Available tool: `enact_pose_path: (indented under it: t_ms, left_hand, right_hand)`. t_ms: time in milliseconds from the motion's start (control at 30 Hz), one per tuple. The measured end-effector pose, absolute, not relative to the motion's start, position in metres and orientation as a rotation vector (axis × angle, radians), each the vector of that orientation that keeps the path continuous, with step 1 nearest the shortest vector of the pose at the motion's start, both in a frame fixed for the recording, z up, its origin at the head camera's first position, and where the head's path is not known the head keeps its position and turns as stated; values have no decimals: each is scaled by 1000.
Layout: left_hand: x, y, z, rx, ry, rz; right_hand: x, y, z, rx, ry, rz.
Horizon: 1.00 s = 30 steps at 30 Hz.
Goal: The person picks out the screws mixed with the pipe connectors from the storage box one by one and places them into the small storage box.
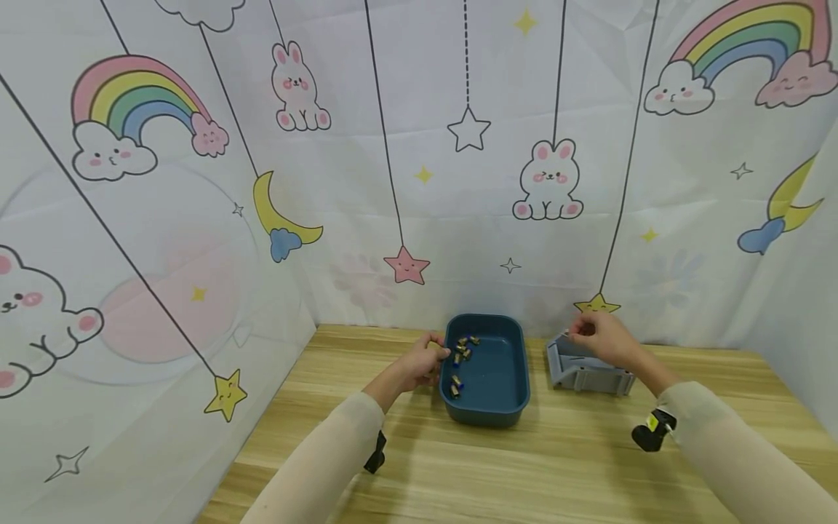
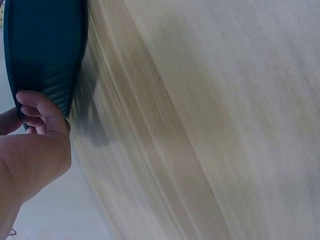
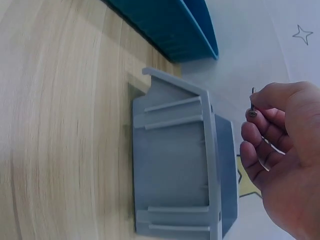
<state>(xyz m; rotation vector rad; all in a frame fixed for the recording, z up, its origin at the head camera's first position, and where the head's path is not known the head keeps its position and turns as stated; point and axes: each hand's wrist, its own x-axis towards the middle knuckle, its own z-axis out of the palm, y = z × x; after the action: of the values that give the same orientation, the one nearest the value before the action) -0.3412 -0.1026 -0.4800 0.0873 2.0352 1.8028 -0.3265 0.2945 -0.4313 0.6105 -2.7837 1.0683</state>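
Observation:
A dark blue plastic bin (image 1: 492,418) stands on the table with several small brass-coloured pieces with blue ends (image 1: 463,353) along its left side. My left hand (image 1: 421,364) grips the bin's left wall; in the left wrist view its curled fingers (image 2: 44,107) lie against the outside, thumb at the rim. Over the grey open-front bin (image 1: 596,380), my right hand (image 1: 609,340) pinches a small thin piece (image 3: 253,95) between thumb and forefinger. That piece appears edge-on as a dark sliver, and I cannot tell its kind.
The wood-grain table (image 1: 550,458) carries both bins side by side, with a narrow gap between them. Behind them hangs a white cloth (image 1: 458,196) printed with rabbits, stars and rainbows. Another cloth side (image 1: 157,291) borders the table on the left.

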Motion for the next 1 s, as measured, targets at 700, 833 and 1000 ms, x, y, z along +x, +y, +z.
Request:
enact_pose_path:
  t_ms: [700,833,1000]
  left_hand:
    - [-342,-98,-482,95,2027,1811]
    - [-343,-96,-482,100,2031,1808]
    - [-344,-97,-483,96,2040,1802]
  right_hand:
    - [-323,319,-443,480,-2811,1069]
    - [-321,322,-444,484,-2807,1066]
    - [-319,321,-444,489,-2807,1079]
